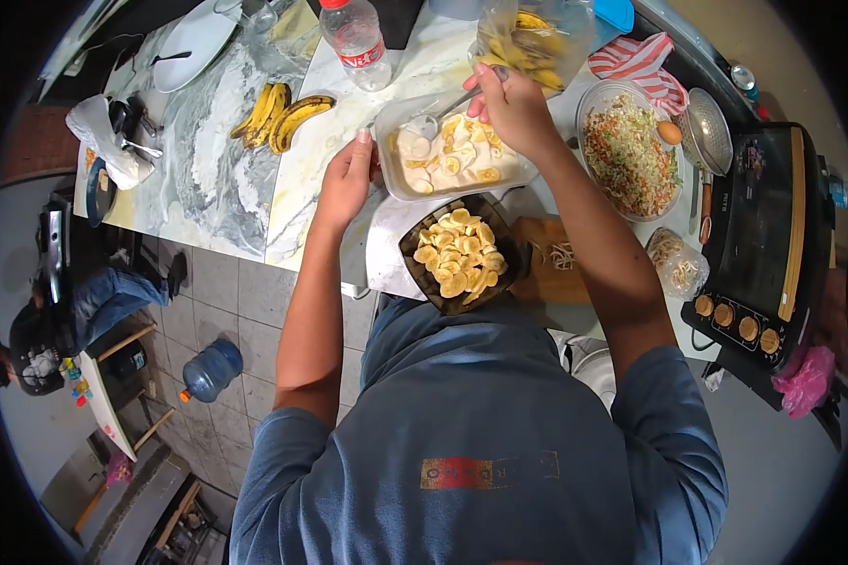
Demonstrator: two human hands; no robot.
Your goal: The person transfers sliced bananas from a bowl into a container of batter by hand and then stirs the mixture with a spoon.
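Over the counter, my left hand (pixel 347 181) grips the left side of a clear plastic container (pixel 433 197), its thumb along the rim. Inside lie banana slices in a pale cream (pixel 431 168). My right hand (pixel 513 111) is closed on the handle of a spoon (pixel 458 103), whose bowl reaches into the cream on the left side. Close to my body, below the container, stands a dark square bowl (pixel 411 252) of sliced bananas (pixel 459 252). Beyond my right hand is a clear bag of bananas (pixel 534 49).
Whole bananas (pixel 281 117) and a plastic bottle (pixel 356 47) stand left of the container. To the right are a bowl of shredded vegetables (pixel 627 155) with an egg (pixel 669 133), a colander (pixel 705 132) and a toaster oven (pixel 758 226). A person (pixel 38 344) sits at far left.
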